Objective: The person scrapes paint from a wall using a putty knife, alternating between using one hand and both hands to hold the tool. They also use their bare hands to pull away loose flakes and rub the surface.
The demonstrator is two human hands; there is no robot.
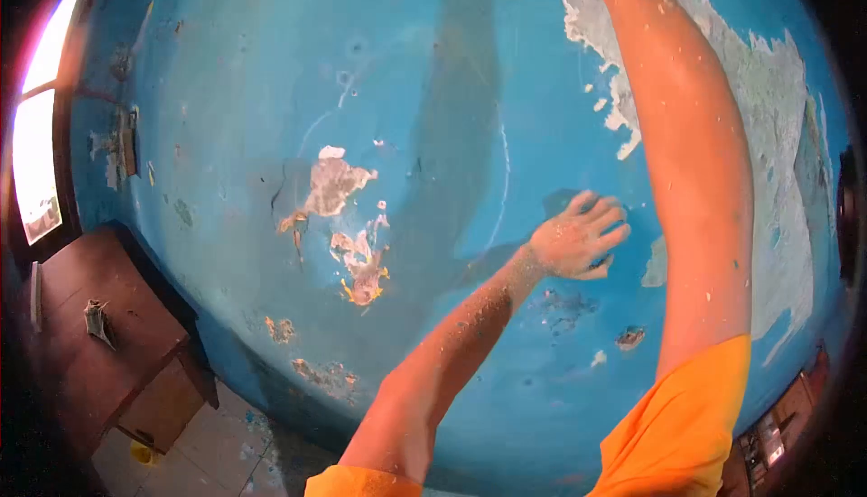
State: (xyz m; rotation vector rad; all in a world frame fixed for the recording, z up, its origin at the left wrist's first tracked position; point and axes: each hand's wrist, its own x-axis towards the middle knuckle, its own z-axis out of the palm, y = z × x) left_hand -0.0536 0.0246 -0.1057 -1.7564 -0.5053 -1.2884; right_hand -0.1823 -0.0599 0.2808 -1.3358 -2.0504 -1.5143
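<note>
A blue painted wall fills most of the view. Large areas of its paint are gone at the right, baring rough grey plaster. My left hand is raised close in front of the blue paint, fingers apart and slightly bent, with nothing in it. Pale flecks cover its wrist and forearm. My right arm reaches straight up across the bared plaster. Its hand lies beyond the top edge, where only a small dark bit shows beside the wrist.
Patches of chipped paint mark the wall's middle. At lower left stands a brown wooden cabinet with a small crumpled thing on top. A bright window is above it. Paint flakes lie on the tiled floor.
</note>
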